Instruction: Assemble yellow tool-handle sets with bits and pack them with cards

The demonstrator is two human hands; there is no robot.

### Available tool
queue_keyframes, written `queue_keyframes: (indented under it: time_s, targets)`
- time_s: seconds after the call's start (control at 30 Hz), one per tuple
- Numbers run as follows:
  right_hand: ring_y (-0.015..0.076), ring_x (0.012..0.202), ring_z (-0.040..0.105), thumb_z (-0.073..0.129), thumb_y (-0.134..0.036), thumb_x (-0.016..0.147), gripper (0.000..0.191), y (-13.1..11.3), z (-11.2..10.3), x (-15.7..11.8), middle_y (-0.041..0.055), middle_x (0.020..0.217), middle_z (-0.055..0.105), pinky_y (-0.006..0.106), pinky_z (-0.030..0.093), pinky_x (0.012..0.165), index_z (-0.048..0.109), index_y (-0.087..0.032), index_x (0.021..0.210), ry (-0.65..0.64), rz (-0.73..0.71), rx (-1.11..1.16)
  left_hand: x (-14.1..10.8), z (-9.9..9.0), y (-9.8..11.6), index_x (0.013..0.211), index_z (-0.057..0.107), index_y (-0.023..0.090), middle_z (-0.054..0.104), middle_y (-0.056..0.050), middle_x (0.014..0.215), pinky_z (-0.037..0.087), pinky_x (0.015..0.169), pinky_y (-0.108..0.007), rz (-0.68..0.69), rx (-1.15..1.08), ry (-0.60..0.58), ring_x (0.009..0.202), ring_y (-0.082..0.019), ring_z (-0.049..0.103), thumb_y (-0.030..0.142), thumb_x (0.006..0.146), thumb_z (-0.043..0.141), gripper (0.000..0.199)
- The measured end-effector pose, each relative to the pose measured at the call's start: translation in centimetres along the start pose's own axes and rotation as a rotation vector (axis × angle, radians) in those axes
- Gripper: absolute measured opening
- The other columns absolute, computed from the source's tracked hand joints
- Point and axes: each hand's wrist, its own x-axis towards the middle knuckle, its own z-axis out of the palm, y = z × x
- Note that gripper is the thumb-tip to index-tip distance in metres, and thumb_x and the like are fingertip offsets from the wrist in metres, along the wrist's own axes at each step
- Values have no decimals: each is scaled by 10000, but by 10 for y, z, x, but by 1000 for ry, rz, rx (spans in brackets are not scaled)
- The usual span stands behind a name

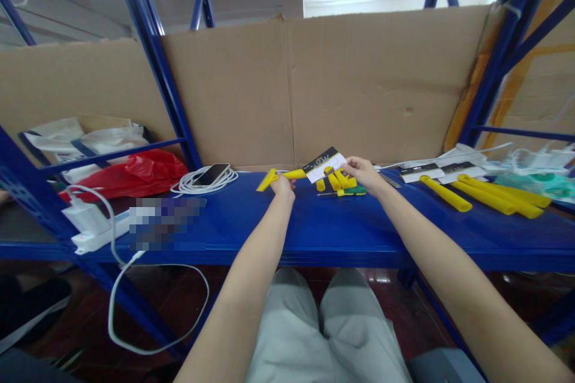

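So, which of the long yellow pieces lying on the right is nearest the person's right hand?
The leftmost long yellow piece: a gap separates it from the others, which lie close together, farther from the right hand.

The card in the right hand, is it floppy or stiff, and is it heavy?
Probably fairly stiff: the card looks flat while the right hand holds its right end. It's likely light, since it looks thin and small. It might crease if pushed hard, because it seems to be thin paper or cardboard.
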Motion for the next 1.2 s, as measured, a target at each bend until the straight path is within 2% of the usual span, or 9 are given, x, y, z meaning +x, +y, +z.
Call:
queue_keyframes:
  time_s: [0.3,0.47,0.57,0.73,0.97,1.2]
  targets:
    - [103,586,538,711,-462,676,308,-3,2,-4,-8,632,605,240,438,560,581,-184,701,-62,-6,35,-6,5,-4,996,596,176,608,-11,683,487,531,-199,-83,-74,-271,499,-91,574,256,900,535,139]
    - [115,601,564,688,-564,658,398,-2,2,-3,13,655,634,248,439,560,577,-186,706,-69,-21,18,-4,5,-5,906,615,174,595,-4,652,495,594,-219,-112,-70,-344,523,-98,581,303,853,598,140]
    - [113,593,571,696,-575,641,415,-2,4,-3,18,656,649,244,438,556,582,-180,702,-82,-16,23,-5,5,-5,827,610,169,582,5,596,477,598,-227,-117,-20,-378,525,-109,582,310,846,576,147]
    - [114,575,592,736,-480,655,333,-1,10,-5,27,669,687,238,461,550,613,-174,701,-90,40,46,-8,7,-8,768,617,183,619,3,599,461,659,-265,-88,112,-403,605,-136,607,268,814,562,111]
    - [129,603,658,710,-269,761,179,-5,14,-8,52,720,731,272,538,626,588,-174,669,-77,149,113,-9,8,-11,752,635,186,694,-48,742,460,755,-345,14,213,-451,786,-199,636,259,744,609,78]
    - [141,593,680,700,-246,787,181,-3,18,-8,61,737,741,263,557,600,565,-181,685,-42,193,166,-21,8,-9,747,658,187,720,-71,831,452,764,-352,53,291,-564,901,-236,621,278,753,586,116]
